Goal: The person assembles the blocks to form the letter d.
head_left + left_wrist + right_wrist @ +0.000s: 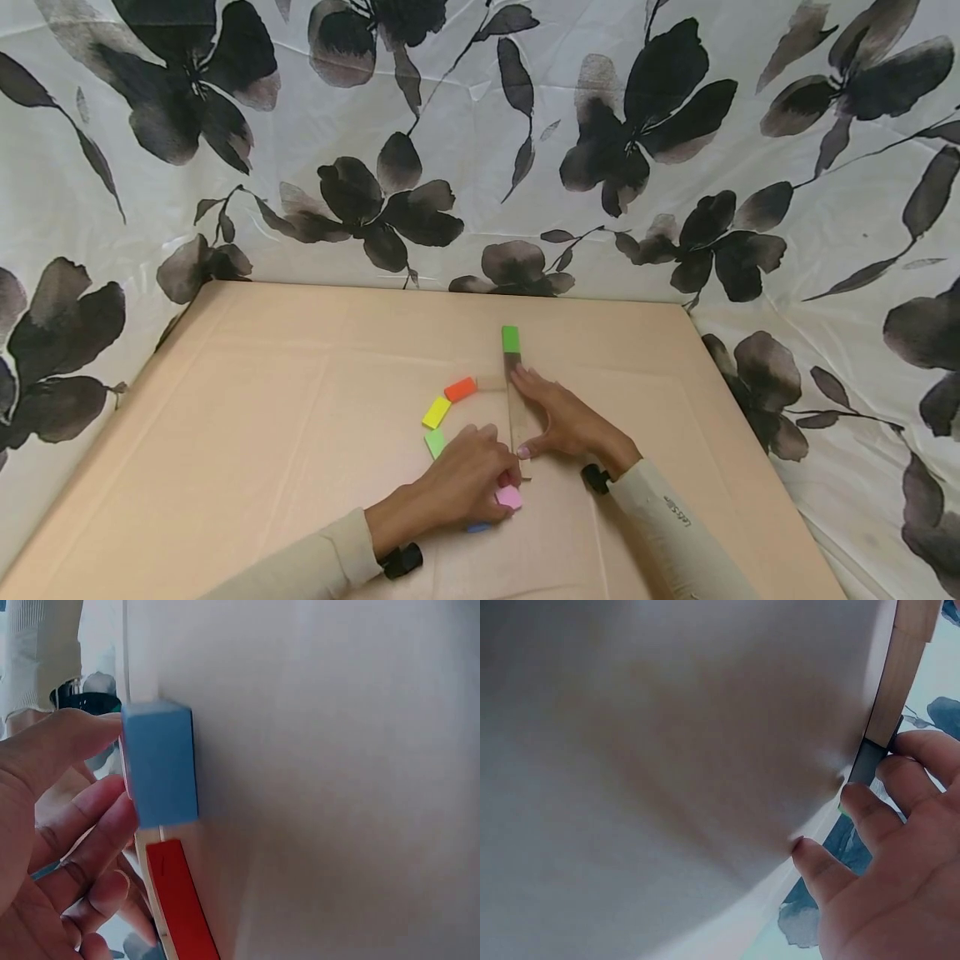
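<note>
My left hand [459,477] pinches a pink block [508,498] between thumb and fingers, at the lower end of a curve of coloured blocks. Close by the thumb, a blue block [478,527] shows partly; in the left wrist view the blue block [161,766] covers most of what the fingers hold. Fingers nearly straight, my right hand [566,421] rests along a straight row of blocks: a green block [511,338], a dark block [512,364] and plain wooden blocks [517,421]. In the right wrist view its fingertips lie beside the dark block [867,760].
Orange [461,389], yellow [436,412] and light green [434,442] blocks curve round the left side; my left hand hides part of this curve. A plain wooden piece [491,383] lies near the orange one. The tan board [262,433] ends at a floral cloth [480,158].
</note>
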Motion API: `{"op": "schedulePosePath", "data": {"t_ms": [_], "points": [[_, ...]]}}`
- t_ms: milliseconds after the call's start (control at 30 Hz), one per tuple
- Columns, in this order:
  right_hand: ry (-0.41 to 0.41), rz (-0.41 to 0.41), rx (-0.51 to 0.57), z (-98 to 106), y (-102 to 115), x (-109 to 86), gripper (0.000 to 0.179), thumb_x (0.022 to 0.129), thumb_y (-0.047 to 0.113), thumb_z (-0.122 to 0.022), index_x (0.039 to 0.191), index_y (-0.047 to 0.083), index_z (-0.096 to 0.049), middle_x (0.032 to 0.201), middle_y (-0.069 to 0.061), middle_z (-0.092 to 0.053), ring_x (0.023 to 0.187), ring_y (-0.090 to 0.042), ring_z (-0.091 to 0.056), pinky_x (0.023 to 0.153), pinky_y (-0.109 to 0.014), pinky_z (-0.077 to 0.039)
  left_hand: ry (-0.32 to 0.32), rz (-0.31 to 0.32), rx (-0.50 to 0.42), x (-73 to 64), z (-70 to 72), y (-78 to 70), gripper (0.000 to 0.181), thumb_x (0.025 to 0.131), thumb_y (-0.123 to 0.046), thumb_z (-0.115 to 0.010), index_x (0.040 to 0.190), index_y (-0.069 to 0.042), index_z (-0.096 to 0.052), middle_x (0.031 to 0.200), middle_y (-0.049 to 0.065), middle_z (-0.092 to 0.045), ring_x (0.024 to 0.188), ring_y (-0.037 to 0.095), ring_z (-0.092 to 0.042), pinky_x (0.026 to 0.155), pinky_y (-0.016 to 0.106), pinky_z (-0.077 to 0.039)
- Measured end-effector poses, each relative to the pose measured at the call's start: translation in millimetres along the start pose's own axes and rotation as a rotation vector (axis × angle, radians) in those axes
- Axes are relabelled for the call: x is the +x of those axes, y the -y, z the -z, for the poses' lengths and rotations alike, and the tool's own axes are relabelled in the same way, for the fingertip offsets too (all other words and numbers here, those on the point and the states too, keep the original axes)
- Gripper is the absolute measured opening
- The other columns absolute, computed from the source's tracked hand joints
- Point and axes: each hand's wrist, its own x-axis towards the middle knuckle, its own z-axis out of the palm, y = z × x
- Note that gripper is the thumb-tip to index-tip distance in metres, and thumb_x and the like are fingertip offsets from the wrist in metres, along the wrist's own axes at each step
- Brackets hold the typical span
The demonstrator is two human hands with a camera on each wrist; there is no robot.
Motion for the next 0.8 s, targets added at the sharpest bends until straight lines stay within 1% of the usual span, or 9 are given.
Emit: {"op": "schedulePosePath", "data": {"t_ms": [167, 267, 433, 567, 800], "points": [[0.001, -0.005, -0.004, 1, 1, -0.1, 0.124, 0.074, 0.042, -0.096, 0.17, 0.012, -0.023, 0.179, -0.011, -0.016, 0.166, -0.038, -0.014, 0.13, -0.064, -0.017, -0.015, 0.014, 0.013, -1.2, 3.7, 5.9, 0.023, 0.074, -0.039, -0.094, 0.089, -0.029, -0.08, 0.075, -0.019, -0.068, 0.075, 0.004, -0.038, 0.071, 0.023, -0.028], [0.0, 0.0, -0.002, 1, 1, -0.9, 0.124, 0.074, 0.042, -0.096, 0.169, 0.01, -0.023, 0.178, -0.012, -0.017, 0.165, -0.04, -0.015, 0.129, -0.065, -0.017, -0.022, 0.028, 0.004, -1.3, 4.9, 9.0, 0.02, 0.076, -0.036, -0.092, 0.09, -0.028, -0.08, 0.074, -0.017, -0.066, 0.076, 0.005, -0.037, 0.072, 0.024, -0.028], [0.001, -0.001, 0.002, 2, 1, -1.4, 0.124, 0.075, 0.042, -0.096, 0.17, 0.011, -0.022, 0.178, -0.012, -0.016, 0.166, -0.039, -0.015, 0.13, -0.065, -0.015, -0.025, 0.052, -0.014, -1.0, 5.3, 14.2, 0.02, 0.078, -0.032, -0.09, 0.096, -0.025, -0.082, 0.076, -0.015, -0.064, 0.079, 0.007, -0.038, 0.074, 0.025, -0.029], [0.006, -0.011, 0.003, 1, 1, -0.8, 0.125, 0.075, 0.043, -0.095, 0.17, 0.013, -0.021, 0.179, -0.01, -0.015, 0.166, -0.037, -0.013, 0.13, -0.064, -0.014, -0.029, 0.057, -0.043, -1.0, 5.2, 17.5, 0.022, 0.079, -0.026, -0.087, 0.1, -0.024, -0.083, 0.079, -0.014, -0.067, 0.08, 0.008, -0.038, 0.075, 0.025, -0.03], [-0.002, 0.007, 0.004, 1, 2, -1.1, 0.124, 0.074, 0.044, -0.095, 0.169, 0.01, -0.023, 0.178, -0.013, -0.016, 0.165, -0.039, -0.016, 0.129, -0.066, -0.015, -0.04, 0.052, -0.076, -1.1, 5.2, 20.3, 0.023, 0.079, -0.02, -0.086, 0.102, -0.023, -0.083, 0.086, -0.013, -0.073, 0.081, 0.007, -0.038, 0.073, 0.024, -0.028]]}}
